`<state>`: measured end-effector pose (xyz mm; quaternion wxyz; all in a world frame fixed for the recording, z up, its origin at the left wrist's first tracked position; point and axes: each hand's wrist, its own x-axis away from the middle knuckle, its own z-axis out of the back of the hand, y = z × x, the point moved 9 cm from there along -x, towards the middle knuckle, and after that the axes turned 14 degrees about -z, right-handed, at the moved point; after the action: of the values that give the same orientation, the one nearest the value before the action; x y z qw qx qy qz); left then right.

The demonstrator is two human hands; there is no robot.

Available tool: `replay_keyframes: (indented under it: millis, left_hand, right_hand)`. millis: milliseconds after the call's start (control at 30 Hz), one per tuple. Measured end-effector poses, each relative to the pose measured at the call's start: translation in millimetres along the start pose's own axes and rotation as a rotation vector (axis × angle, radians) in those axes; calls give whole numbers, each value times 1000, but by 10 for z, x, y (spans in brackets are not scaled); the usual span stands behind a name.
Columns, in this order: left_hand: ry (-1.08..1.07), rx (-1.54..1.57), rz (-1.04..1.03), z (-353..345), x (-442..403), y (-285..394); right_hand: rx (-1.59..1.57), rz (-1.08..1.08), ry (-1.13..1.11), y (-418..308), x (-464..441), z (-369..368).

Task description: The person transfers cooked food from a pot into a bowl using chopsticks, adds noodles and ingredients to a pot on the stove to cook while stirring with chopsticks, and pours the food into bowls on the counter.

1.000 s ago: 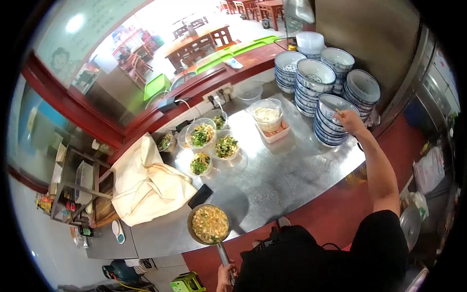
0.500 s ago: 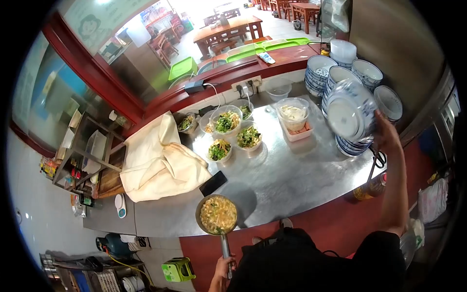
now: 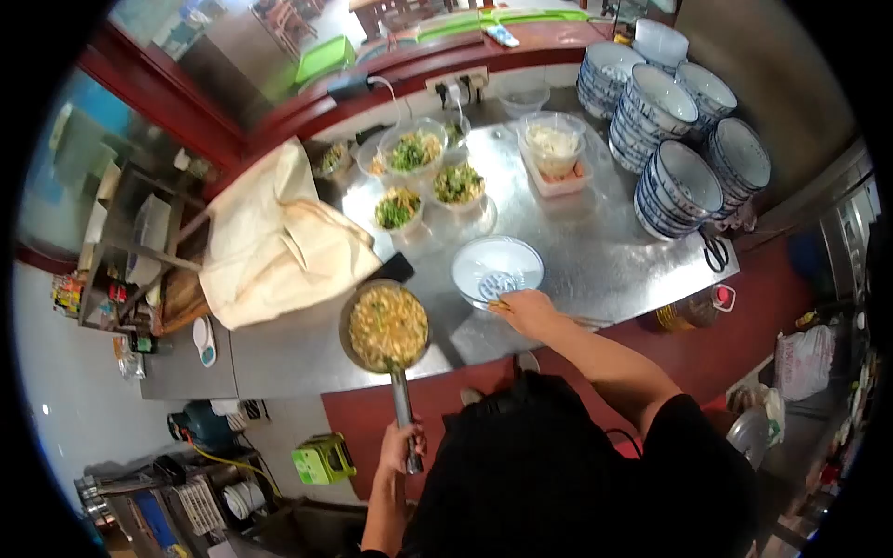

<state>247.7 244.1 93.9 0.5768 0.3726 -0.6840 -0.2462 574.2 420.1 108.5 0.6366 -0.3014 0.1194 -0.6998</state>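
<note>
My left hand (image 3: 403, 447) is closed around the handle of a pan (image 3: 402, 395). The pan holds a soupy, yellowish chopped food (image 3: 388, 325) and is level over the counter's front edge. My right hand (image 3: 530, 314) grips the near rim of a white and blue bowl (image 3: 496, 267), low over the counter to the right of the pan. The bowl's inside faces up and looks empty. Thin sticks, perhaps chopsticks (image 3: 588, 323), show past the right hand; its fingers are partly hidden. A dark phone (image 3: 398, 269) lies just behind the pan.
Stacks of blue-patterned bowls (image 3: 677, 191) stand at the right rear. Plastic tubs of greens and chopped food (image 3: 399, 208) are at the back middle, near a tub of white paste (image 3: 551, 141). A cream cloth (image 3: 279, 251) covers the left. Scissors (image 3: 714, 253) lie at the right edge.
My right hand has brought the bowl from the stacks at the right to the middle front of the counter. The left hand still holds the pan; the view has tilted down.
</note>
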Motion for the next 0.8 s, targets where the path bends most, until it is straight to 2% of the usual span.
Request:
replay_keyframes:
  millis: [67, 167, 300, 367, 433, 500, 567, 600, 667, 700, 800]
  left_hand:
    - [-24, -3, -17, -30, -41, 20]
    - [-53, -43, -7, -116, -71, 54]
    - [-99, -105, 13, -374, -108, 280]
    - [-129, -96, 6, -432, -156, 273]
    - [-185, -159, 10, -517, -215, 281]
    - [-197, -192, -5, -565, -287, 334]
    - [-213, -237, -8, -610, -329, 341]
    - [-219, -243, -6, -639, -336, 338]
    - [-196, -232, 20, -672, -347, 330]
    - [-198, -244, 21, -703, -359, 362]
    - [-193, -298, 13, -703, -436, 299]
  right_hand:
    - [48, 118, 48, -91, 117, -302]
    - [115, 136, -44, -104, 222, -617]
    - [110, 83, -49, -105, 232, -593]
    - [90, -50, -34, -91, 241, -272]
    - [100, -105, 78, -6, 230, 267]
    - [38, -109, 334, -57, 370, 1198]
    - [-77, -316, 515, 71, 601, 1955]
    - [-79, -323, 519, 99, 679, 2089]
    - [-758, -200, 469, 218, 789, 2220]
    - [-768, -205, 474, 192, 768, 2188]
    - [-1003, -82, 298, -27, 546, 1594]
